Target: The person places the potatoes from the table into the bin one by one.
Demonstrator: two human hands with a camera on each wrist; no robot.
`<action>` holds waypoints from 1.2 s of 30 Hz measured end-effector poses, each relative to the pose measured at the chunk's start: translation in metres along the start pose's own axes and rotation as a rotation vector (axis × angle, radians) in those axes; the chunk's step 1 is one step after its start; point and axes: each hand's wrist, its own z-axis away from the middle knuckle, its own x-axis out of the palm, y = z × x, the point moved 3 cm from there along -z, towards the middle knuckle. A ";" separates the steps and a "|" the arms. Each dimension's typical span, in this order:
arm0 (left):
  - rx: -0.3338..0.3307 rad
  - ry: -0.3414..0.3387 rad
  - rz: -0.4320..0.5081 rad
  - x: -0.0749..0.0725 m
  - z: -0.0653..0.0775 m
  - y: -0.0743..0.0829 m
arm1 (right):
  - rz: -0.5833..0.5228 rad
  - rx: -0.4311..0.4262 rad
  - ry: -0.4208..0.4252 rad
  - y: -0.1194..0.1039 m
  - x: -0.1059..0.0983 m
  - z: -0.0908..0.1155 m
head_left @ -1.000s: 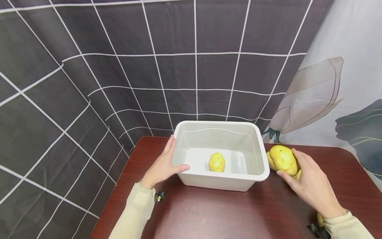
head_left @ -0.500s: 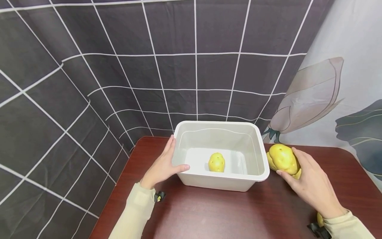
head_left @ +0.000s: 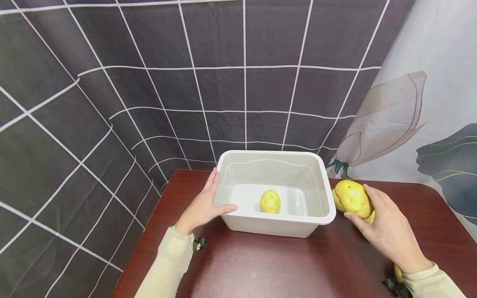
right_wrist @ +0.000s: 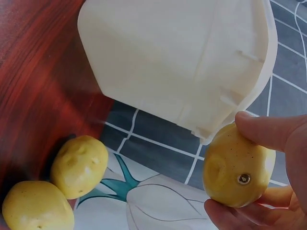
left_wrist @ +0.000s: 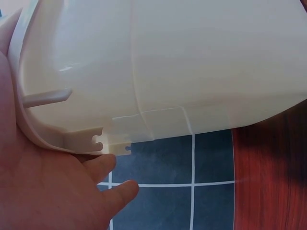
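Note:
A pale grey plastic bin (head_left: 266, 225) stands on the table with one yellow potato (head_left: 270, 201) on its floor. My left hand (head_left: 203, 209) rests at the bin's left rim, fingers extended along the side and thumb over the front corner. In the left wrist view, two fingertips (left_wrist: 122, 191) show beyond the rim. To the right of the bin, my right hand (head_left: 389, 227) grips a potato (head_left: 351, 198) between thumb and fingers. The right wrist view shows this potato (right_wrist: 237, 165) held apart from two others, a farther potato (right_wrist: 80, 166) and a nearer potato (right_wrist: 38, 206), on the table.
The reddish-brown wooden table (head_left: 261, 269) ends at a dark curtain with a white grid (head_left: 272, 87). A pale flower-patterned curtain (head_left: 447, 49) hangs at the right. A yellow patch (head_left: 398, 273) shows beside my right sleeve, mostly hidden.
The held potato has tilted or risen very slightly in my right hand. My left hand and the bin stay where they were.

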 end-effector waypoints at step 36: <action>-0.015 -0.009 0.012 0.002 -0.001 -0.002 | -0.026 -0.032 0.032 -0.015 0.002 -0.014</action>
